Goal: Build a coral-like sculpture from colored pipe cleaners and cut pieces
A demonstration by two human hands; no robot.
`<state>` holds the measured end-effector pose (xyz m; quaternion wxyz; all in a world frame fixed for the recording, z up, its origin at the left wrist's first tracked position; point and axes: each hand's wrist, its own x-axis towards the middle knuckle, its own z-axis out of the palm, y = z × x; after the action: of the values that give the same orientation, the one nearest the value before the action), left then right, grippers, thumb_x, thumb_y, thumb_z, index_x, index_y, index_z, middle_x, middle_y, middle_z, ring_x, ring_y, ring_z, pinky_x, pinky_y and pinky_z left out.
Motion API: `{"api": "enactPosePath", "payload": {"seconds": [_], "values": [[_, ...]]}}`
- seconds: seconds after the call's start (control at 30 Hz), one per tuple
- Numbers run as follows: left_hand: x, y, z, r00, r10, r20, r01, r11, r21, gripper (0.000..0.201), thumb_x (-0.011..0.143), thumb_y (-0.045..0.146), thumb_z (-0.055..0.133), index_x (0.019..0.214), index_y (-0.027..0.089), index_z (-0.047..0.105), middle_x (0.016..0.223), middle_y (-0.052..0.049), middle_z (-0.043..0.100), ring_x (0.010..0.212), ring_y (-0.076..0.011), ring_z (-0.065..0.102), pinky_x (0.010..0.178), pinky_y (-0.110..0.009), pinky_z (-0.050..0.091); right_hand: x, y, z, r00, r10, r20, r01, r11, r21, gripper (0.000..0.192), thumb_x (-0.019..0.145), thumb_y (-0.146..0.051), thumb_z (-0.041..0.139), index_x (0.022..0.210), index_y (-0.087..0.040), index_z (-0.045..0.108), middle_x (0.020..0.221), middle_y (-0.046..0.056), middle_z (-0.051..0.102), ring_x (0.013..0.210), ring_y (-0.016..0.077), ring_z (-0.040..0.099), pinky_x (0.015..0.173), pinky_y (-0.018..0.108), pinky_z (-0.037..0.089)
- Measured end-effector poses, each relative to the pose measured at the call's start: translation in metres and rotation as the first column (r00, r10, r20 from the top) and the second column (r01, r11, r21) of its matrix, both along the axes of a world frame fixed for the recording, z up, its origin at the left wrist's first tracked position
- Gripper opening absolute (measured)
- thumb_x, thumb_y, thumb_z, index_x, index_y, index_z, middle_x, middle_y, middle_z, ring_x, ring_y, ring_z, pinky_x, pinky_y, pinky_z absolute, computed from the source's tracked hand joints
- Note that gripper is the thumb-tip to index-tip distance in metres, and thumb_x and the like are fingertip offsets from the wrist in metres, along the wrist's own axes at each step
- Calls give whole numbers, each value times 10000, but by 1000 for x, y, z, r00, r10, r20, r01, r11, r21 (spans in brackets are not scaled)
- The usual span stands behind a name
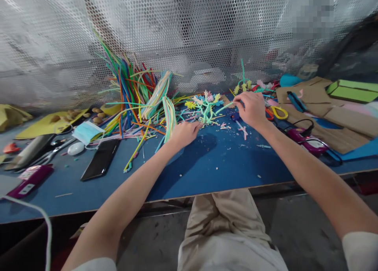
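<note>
In the head view, the left hand (184, 133) pressed down on the pastel pipe-cleaner flower cluster (206, 104) on the blue table (212, 164), apparently to steady it, while the right hand (252, 107), fingers pinched closed, pulled 1 pale green stem (226, 106) taut.

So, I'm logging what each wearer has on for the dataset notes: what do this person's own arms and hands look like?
Both forearms are bare, with short white sleeves showing only at the frame's bottom corners. The left hand and right hand wear no gloves; no rings, watch or markings are visible.
</note>
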<state>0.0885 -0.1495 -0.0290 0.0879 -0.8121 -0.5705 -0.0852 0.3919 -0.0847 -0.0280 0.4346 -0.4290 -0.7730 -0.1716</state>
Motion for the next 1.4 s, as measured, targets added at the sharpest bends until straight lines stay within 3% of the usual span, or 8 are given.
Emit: {"api": "enactPosePath", "payload": {"seconds": [0.2,0.53,0.63,0.7,0.8,0.9,1.17,1.4], "values": [[-5,10,-7,986,-61,157,73,995,-72,427,1099,342,351,1072,210,756,944,-94,777,886,-241,723,858,-338,523,23,21,-10,980,-126,-157,104,985,-140,282,1003,-372,472,1023,-201,695,1031,127,759,898,301,673,866,464,478],[-6,13,-13,909,-169,380,174,984,23,386,1105,274,359,1027,186,727,783,-38,727,727,-174,678,800,-267,493,16,23,-22,991,-132,27,133,941,-310,294,942,-390,552,956,-192,768,962,138,795,844,314,690,761,450,483],[-3,10,-14,881,-167,443,162,986,49,419,1117,326,334,1036,180,719,739,-33,710,689,-167,665,753,-263,485,11,23,-24,992,-66,108,96,946,-309,326,961,-394,536,995,-184,782,1024,152,793,931,333,693,824,471,481],[-1,9,-14,888,-124,443,113,992,51,422,1117,351,329,1054,191,715,741,-31,712,677,-173,663,715,-269,474,1,20,-26,984,44,170,14,945,-327,368,970,-384,542,1181,-176,760,1136,151,786,1054,347,685,900,488,469],[-1,8,-14,904,-47,424,42,999,20,420,1116,342,312,1075,214,709,757,-29,730,668,-181,666,696,-272,465,-24,9,-32,935,235,265,-123,917,-380,705,991,-403,552,1634,-165,386,1375,157,715,1275,368,605,1011,524,425],[-3,9,-15,908,-2,419,-5,1000,17,422,1122,337,299,1083,224,704,772,-29,752,681,-182,677,694,-268,450,-50,-5,-38,881,308,359,-155,905,-396,913,999,-541,557,1714,-160,135,1503,185,622,1378,399,503,1069,542,381],[7,-2,-12,968,-37,247,0,989,147,437,1114,405,334,1060,243,736,805,-48,782,708,-210,701,667,-302,402,-64,-14,-47,825,316,468,-119,908,-402,737,1058,-648,360,1672,-241,339,1485,164,638,1340,420,500,1116,675,253],[16,-11,-18,979,-195,60,176,955,238,487,1099,449,362,950,239,775,759,-83,778,686,-225,708,608,-320,345,-63,-11,-50,887,255,385,-79,905,-418,621,1041,-598,466,1523,-218,558,1513,140,629,1448,412,456,1173,720,156]]}}
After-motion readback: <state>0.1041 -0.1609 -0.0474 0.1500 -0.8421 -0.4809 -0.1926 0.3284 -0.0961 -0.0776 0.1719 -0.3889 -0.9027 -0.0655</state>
